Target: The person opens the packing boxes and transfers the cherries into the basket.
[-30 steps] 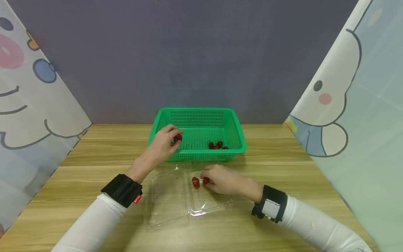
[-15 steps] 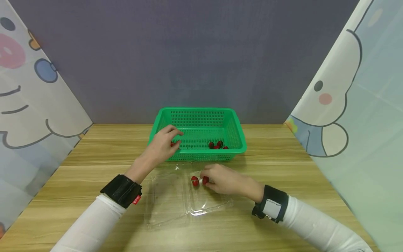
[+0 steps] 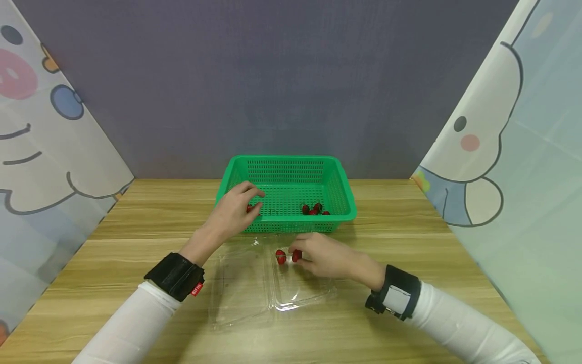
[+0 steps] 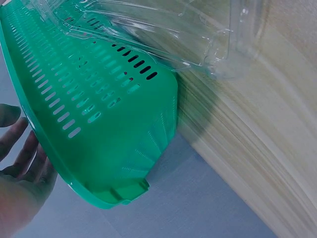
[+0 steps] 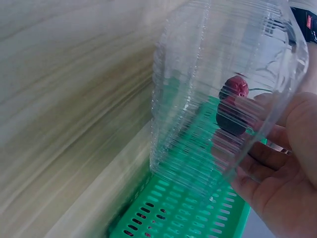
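My left hand (image 3: 233, 207) is over the left front of the green basket (image 3: 286, 219), thumb and forefinger apart, holding nothing. Beneath its fingers, a bit of red cherry (image 3: 248, 208) shows inside the basket. Over the right half of a clear plastic clamshell box (image 3: 291, 306), my right hand (image 3: 325, 255) pinches a dark red cherry (image 3: 297, 256). Beside it, to the left, is a second cherry (image 3: 281, 257), with a thin stem running between the two. Through the clear wall in the right wrist view, both cherries (image 5: 231, 119) appear close to the fingertips.
Several cherries (image 3: 313, 210) lie at the basket's right front. The clamshell's other half (image 3: 241, 288) lies flat on the wooden table (image 3: 159, 323), to the left. A dark wall (image 3: 291, 76) stands behind the basket, with cartoon-printed panels (image 3: 495, 146) at both sides.
My left hand has let go of a cherry over the basket and stays there with thumb and forefinger apart. My right hand and the two cherries by it have shifted slightly toward the basket.
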A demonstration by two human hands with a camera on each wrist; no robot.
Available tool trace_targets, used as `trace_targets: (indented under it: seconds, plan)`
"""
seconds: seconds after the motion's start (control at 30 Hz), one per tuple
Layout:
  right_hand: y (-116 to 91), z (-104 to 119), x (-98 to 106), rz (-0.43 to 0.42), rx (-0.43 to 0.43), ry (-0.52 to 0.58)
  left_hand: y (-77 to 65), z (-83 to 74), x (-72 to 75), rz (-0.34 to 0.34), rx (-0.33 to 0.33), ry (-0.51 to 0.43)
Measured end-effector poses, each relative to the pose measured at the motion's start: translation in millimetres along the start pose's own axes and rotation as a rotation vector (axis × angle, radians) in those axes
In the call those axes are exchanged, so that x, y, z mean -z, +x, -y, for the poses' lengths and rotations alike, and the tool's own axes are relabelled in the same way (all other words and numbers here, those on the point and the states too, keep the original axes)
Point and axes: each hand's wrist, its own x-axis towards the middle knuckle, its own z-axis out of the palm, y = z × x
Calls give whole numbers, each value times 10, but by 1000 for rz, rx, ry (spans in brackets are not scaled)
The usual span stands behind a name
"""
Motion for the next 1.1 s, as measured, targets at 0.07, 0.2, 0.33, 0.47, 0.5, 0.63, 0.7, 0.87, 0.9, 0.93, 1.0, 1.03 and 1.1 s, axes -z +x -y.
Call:
trace_targets:
  seconds: [0.07,0.2,0.33,0.47,0.5,0.63,0.7,0.87,0.9,0.93,1.0,1.03,1.1]
  plan:
    - [-9,7,24,-5,-1,3,-1,1,-3,-1,-2,3]
    - [-22,13,75,-26,-7,23,-10,3,-6,-5,-4,7]
    - [-21,-10,126,-49,-3,45,-26,9,-8,-16,-10,8]
    - [-5,-48,173,-84,40,58,-45,18,-9,-28,-18,11]
    - [-3,-57,184,-94,52,64,-49,21,-9,-31,-22,14]
    - [14,-78,233,-134,74,78,-62,31,-11,-42,-37,24]
    - [20,-83,260,-161,68,76,-67,36,-11,-44,-38,30]
    - [30,-111,321,-219,32,79,-86,49,-3,-32,-22,23]
    - [30,-119,333,-227,26,81,-91,52,-1,-30,-19,19]
    - [30,-127,345,-235,22,85,-95,55,1,-27,-17,14]
    - [33,-147,363,-251,16,84,-103,66,0,-24,-14,12]
    - [33,-158,371,-259,13,80,-108,73,-2,-22,-13,12]
    - [37,-182,384,-280,9,72,-115,84,-3,-19,-11,10]
